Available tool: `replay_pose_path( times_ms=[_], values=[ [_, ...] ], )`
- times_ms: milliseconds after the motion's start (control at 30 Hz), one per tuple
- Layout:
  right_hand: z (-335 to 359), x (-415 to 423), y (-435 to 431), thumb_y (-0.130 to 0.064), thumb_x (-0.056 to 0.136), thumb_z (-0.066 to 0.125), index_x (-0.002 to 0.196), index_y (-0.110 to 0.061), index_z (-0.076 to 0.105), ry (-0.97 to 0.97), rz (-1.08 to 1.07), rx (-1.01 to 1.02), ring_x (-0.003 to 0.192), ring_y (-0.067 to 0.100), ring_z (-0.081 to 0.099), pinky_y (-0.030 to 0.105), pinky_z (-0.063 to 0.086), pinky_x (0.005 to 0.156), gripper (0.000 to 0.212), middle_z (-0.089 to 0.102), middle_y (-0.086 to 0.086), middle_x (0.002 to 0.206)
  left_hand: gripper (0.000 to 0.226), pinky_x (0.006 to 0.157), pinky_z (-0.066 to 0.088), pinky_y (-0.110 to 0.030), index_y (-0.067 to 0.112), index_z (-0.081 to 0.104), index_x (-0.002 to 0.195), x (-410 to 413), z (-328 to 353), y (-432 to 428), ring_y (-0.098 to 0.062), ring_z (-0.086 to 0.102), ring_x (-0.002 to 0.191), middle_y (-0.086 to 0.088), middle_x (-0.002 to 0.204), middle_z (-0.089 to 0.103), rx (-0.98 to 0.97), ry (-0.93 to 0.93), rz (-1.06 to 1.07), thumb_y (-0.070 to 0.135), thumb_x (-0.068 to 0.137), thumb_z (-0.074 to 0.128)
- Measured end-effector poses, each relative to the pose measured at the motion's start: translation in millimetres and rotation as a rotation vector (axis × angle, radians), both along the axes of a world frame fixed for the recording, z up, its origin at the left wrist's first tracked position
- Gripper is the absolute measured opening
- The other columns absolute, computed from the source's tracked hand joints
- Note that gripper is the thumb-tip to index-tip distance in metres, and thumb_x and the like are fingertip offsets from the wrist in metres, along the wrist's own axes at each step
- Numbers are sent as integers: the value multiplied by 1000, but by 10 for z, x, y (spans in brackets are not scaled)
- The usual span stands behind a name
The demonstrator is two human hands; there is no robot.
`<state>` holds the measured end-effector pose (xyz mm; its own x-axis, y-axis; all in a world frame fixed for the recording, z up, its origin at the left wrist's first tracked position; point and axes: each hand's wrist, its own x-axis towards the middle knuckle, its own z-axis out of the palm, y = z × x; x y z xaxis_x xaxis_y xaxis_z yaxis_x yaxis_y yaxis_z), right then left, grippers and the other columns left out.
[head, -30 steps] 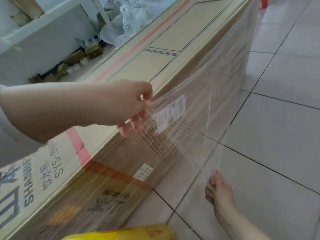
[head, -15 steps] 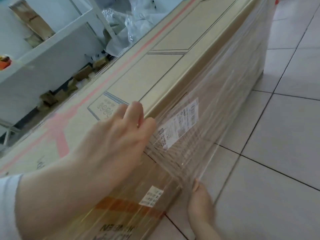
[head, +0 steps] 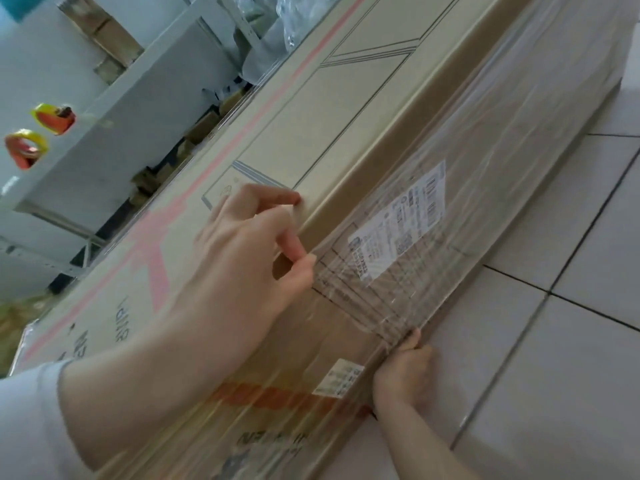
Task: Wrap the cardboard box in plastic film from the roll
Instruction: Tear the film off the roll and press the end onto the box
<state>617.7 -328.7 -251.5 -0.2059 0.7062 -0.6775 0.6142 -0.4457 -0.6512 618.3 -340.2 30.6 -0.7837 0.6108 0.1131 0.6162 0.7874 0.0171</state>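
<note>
A long cardboard box (head: 346,109) lies on the tiled floor and runs from lower left to upper right. Clear plastic film (head: 485,188) covers its near side, over a white shipping label (head: 398,220). My left hand (head: 249,258) rests at the box's top edge, with thumb and fingers pinching the film's loose end against the side. My right hand (head: 403,372) is down at the box's bottom edge, its fingers closed on the film's lower end where the box meets the floor. The film roll is out of view.
White floor tiles (head: 571,306) spread to the right of the box. Behind the box stands a white shelf unit (head: 145,98) with two yellow-and-orange tape rolls (head: 53,117) at the far left. Crumpled plastic bags (head: 294,15) lie beyond the box's top.
My left hand has pulled the film's loose end in flat against the box's side. My right hand has come in at the bottom edge and taken hold of the film there.
</note>
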Motion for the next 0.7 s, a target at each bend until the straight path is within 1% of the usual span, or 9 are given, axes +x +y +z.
replay_pose_path(
  times_ms=[100,233,367,433,467,533,567,633,700],
  values=[
    [-61,36,-10,-40,100,28,107,6,52,24,2,-4,100,44,58,46,44,79,53,59,31,110,19,84,29,-11,32,42,63,-12,-77,-67,-2,43,115,21,119,47,6,35,-11,33,74,58],
    [-106,120,123,-33,100,34,107,8,51,184,61,-83,99,42,57,41,41,76,45,58,31,109,16,97,33,-35,38,44,88,25,-58,-63,-8,38,121,18,128,40,-2,36,-32,35,76,54],
    [-179,373,168,-22,98,43,106,6,52,353,178,-108,103,38,54,32,37,79,30,56,25,107,48,107,28,-53,37,47,120,-8,1,108,-17,23,137,1,150,26,-158,68,-152,26,75,61],
    [-132,528,156,-23,97,46,123,5,49,425,152,-83,119,35,47,31,35,93,38,51,23,124,53,111,25,-54,24,54,118,-28,31,142,-21,15,142,-8,153,20,-436,131,-351,14,69,72],
    [-62,566,167,-33,95,46,134,4,43,456,103,-71,129,33,40,31,30,103,54,45,21,136,46,112,22,-53,17,58,111,-18,27,180,-27,14,143,-15,153,18,-600,208,-513,8,68,72],
    [88,522,236,-57,81,29,147,-3,25,510,16,-32,143,25,21,29,15,114,86,25,14,154,28,116,17,-46,12,63,106,20,-31,431,-30,15,143,-18,153,20,-652,263,-725,7,82,49],
    [150,444,282,-61,77,22,150,-6,17,521,-29,-17,146,21,12,28,8,117,92,15,11,158,37,117,15,-43,11,62,111,-15,-99,620,-29,18,143,-17,152,23,-640,278,-820,9,86,36],
    [262,226,399,-56,86,21,151,-8,7,532,-134,-49,147,15,2,25,-1,117,82,2,6,160,48,116,11,-43,10,51,130,-80,-307,1104,-29,21,142,-14,151,28,-761,394,-888,15,90,25],
    [333,-10,472,-42,96,22,150,-5,4,523,-248,-62,148,16,0,20,-5,115,69,-2,8,160,52,116,-1,-44,10,23,146,-296,-515,1364,-27,7,145,-14,156,12,-1053,437,-860,25,96,20]
  ],
)
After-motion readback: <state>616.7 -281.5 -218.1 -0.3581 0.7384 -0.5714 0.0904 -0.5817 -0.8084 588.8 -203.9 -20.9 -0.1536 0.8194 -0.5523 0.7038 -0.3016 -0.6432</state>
